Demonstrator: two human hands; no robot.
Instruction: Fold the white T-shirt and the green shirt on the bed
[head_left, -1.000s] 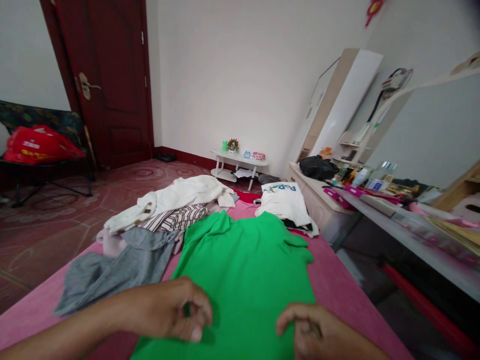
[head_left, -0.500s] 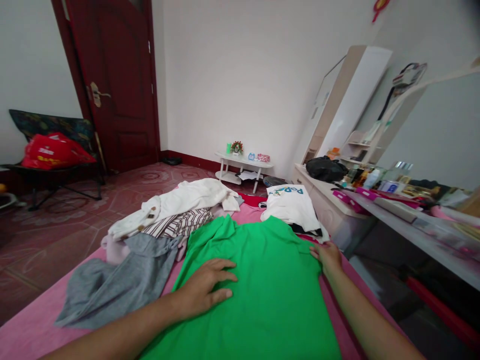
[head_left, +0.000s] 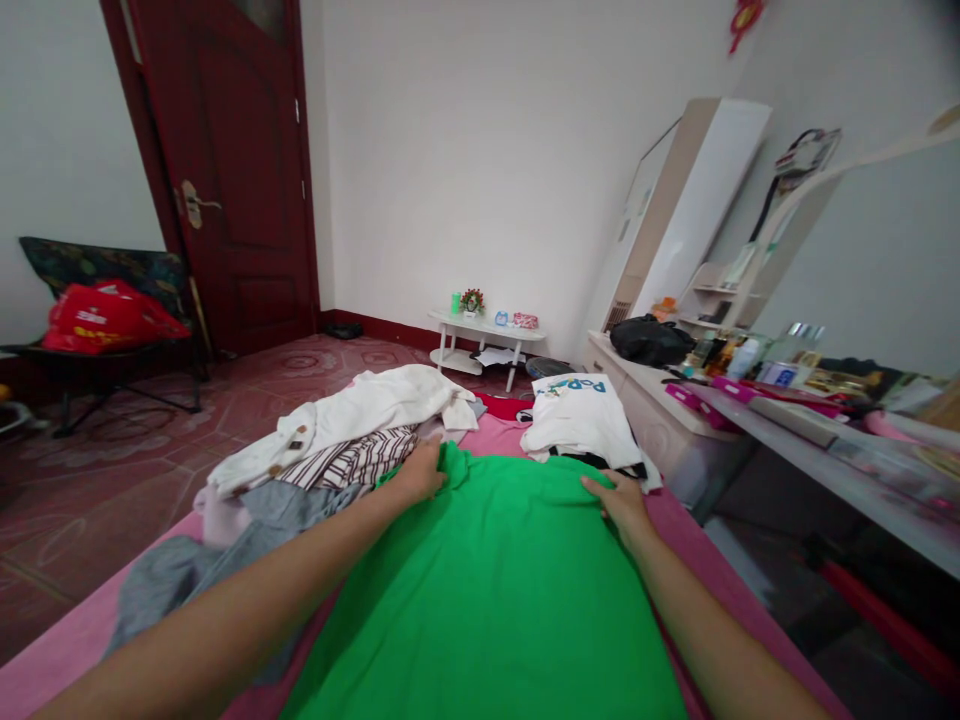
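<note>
A green shirt (head_left: 510, 590) lies spread over the pink bed cover (head_left: 45, 660) in front of me. My left hand (head_left: 422, 472) is closed on its far left corner, fingers partly hidden by the cloth. At the far right corner my right hand (head_left: 621, 500) pinches the edge between thumb and fingers. Just beyond that hand is a folded white shirt (head_left: 574, 420) with blue print. Left of the green shirt, a white cardigan (head_left: 375, 400), a striped garment (head_left: 349, 455) and a grey garment (head_left: 172, 575) lie heaped together; my left forearm covers part of the grey one.
A dressing table (head_left: 697, 450) with bottles and a black bag (head_left: 651, 340) runs along the right side. A small white table (head_left: 487, 325) stands by the far wall. At left, a folding chair (head_left: 105, 255) holds a red bag (head_left: 112, 315) near a dark red door (head_left: 240, 180).
My left hand has moved from the middle of the green shirt up to its far left corner and closed there. My right hand has shifted slightly inward along the far right edge.
</note>
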